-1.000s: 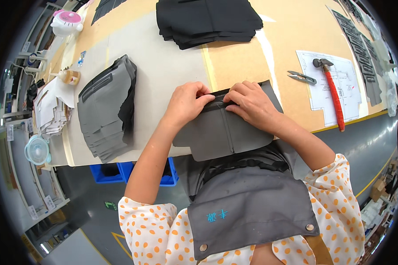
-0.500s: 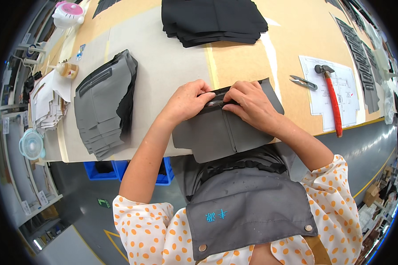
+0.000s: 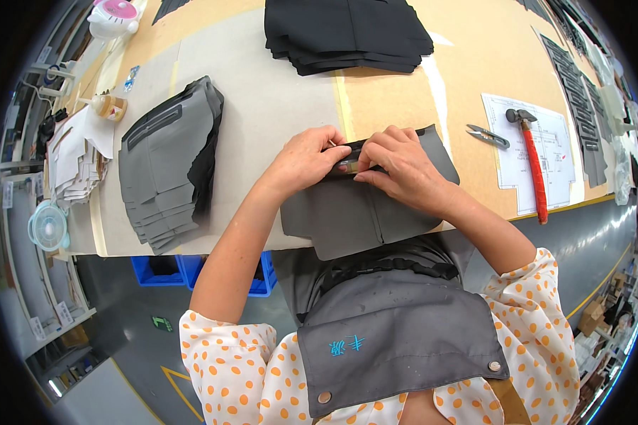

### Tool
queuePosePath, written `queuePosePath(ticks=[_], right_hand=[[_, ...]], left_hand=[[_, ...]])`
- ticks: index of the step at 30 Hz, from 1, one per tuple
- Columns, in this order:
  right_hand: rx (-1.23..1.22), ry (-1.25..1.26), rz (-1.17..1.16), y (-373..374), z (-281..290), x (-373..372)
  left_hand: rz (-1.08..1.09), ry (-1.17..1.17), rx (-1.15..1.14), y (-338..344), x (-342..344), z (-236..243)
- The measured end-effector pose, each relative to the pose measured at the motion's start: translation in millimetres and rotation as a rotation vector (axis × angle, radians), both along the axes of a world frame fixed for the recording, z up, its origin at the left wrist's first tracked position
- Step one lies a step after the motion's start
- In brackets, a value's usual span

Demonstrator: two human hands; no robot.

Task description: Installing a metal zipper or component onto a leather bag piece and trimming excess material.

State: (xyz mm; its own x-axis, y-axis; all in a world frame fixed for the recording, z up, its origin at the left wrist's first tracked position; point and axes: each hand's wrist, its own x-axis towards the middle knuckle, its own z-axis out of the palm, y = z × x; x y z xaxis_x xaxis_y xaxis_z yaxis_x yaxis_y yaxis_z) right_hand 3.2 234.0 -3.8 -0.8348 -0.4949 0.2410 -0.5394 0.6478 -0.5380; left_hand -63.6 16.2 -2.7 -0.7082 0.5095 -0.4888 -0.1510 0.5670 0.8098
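Note:
A flat grey panel [image 3: 347,219] of leather-like sheet lies at the table's near edge, its front part reaching over the edge toward my apron. Along its far side runs a dark strip with a slot-like opening, where a small tan patch shows between my fingers. My left hand [image 3: 310,157] pinches the panel at the left of this opening, thumb pointing right. From the other side my right hand [image 3: 406,172] has thumb and fingers pinched together at the same strip, close to the left thumb. What lies under the fingertips is mostly hidden.
Left of my arm stands a stack of grey panels [image 3: 161,173]; black sheets [image 3: 347,35] are piled at the far side. To the right are thread snips [image 3: 489,137] and a red-handled hammer [image 3: 535,173] on a printed drawing [image 3: 556,142]. Blue bins [image 3: 149,276] sit below the table edge.
Both hands stay at the strip with little movement. Between the fingers the opening now shows a tan patch where it looked dark before. The whole view has shifted slightly.

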Motion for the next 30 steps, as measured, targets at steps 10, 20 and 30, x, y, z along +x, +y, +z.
queuePosePath(ticks=[10,20,30], right_hand=[[0.030,-0.037,-0.007,6,-1,2],[0.006,0.053,-0.010,-15,-10,-5],[-0.053,0.003,0.002,-36,-24,-12]], left_hand=[[0.188,1.129,-0.074,-7,22,5],[0.090,1.128,-0.163,-39,100,-29],[0.097,1.108,-0.198,-40,103,-31]])
